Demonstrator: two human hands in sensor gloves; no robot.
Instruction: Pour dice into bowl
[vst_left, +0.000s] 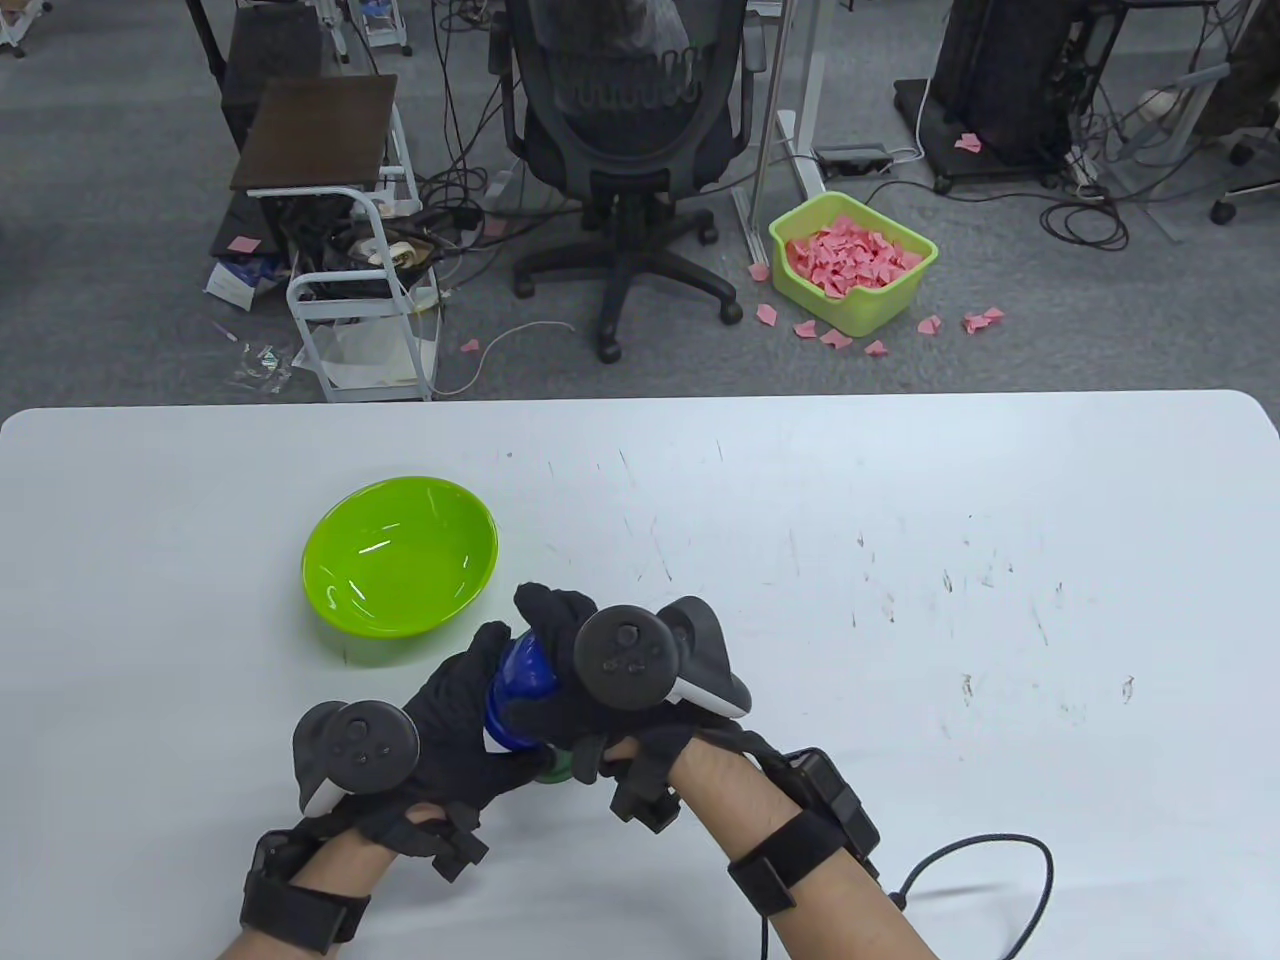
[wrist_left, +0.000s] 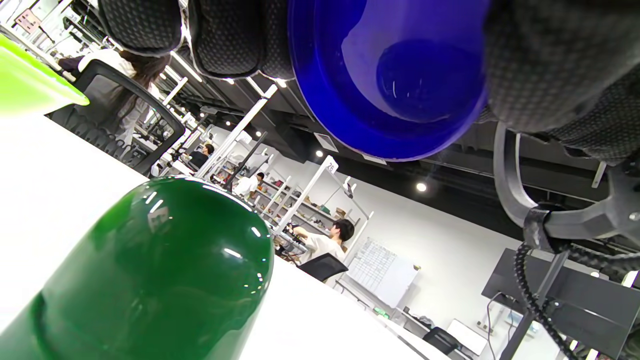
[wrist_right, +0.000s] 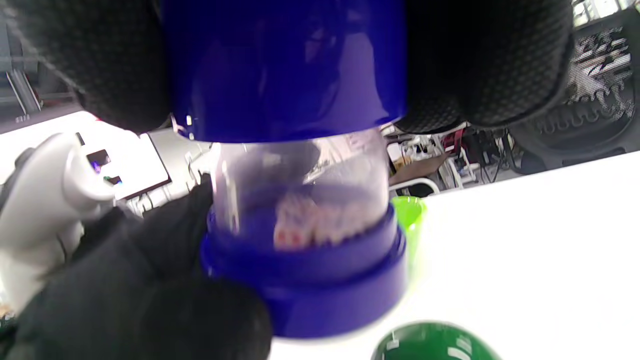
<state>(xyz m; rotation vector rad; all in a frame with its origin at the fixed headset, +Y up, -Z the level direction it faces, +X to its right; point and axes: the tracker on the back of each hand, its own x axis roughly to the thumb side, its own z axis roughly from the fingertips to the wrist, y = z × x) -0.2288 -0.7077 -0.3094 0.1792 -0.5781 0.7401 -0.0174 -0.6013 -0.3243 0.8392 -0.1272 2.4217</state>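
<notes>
Just above the table, near its front edge, both hands hold a blue dice shaker. My left hand grips its blue base from the left. My right hand wraps the blue upper cap from the right. Through the clear middle band I see white dice with red pips resting on the base. The shaker's blue underside fills the top of the left wrist view. The lime green bowl stands with nothing in it, a short way behind and left of the hands.
A dark green cup sits on the table right under the hands, partly hidden. The white table stretches to the right. Beyond the far edge are an office chair and a bin of pink paper.
</notes>
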